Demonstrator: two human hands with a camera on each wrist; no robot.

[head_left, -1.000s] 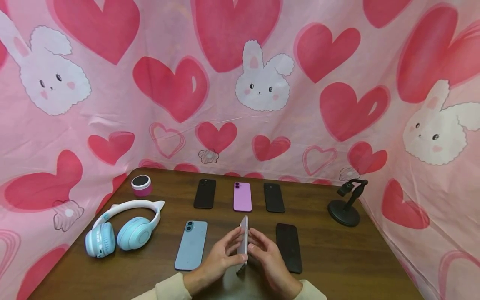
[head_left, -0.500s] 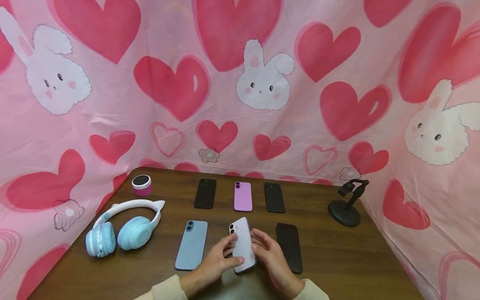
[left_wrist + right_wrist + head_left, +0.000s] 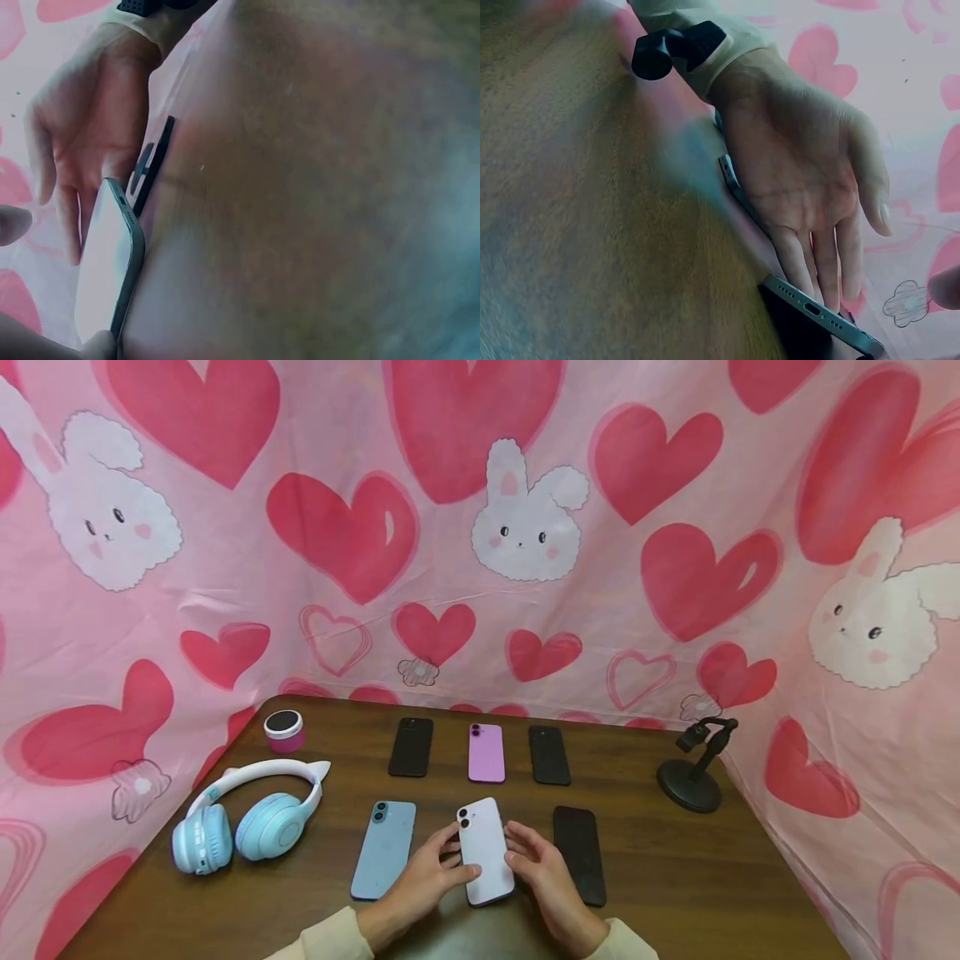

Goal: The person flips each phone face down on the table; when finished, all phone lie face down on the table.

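Note:
A pale lavender-white smartphone (image 3: 487,858) is held tilted above the table, its camera side up. My left hand (image 3: 422,875) grips its left edge, the thumb over the back and the fingers beneath. At the right edge, my right hand (image 3: 546,878) has fairly straight fingers against the phone and its thumb beside it. In the right wrist view, the left palm (image 3: 795,161) faces the smartphone's port end (image 3: 817,311). The left wrist view shows the right palm (image 3: 97,112) beyond the smartphone (image 3: 105,266). Fingertips under it are partly hidden.
Flanking the hands lie a blue smartphone (image 3: 383,852) and a black one (image 3: 579,856). Behind them are a black phone (image 3: 410,747), a pink phone (image 3: 486,753) and another dark phone (image 3: 549,756). Headphones (image 3: 270,827) and a small pink-and-white speaker (image 3: 283,732) stand left; a black stand (image 3: 690,785), right.
The lavender-white smartphone has turned from on edge to nearly flat, its camera side coming up. My left thumb has shifted slightly left; my right hand stays at the right edge.

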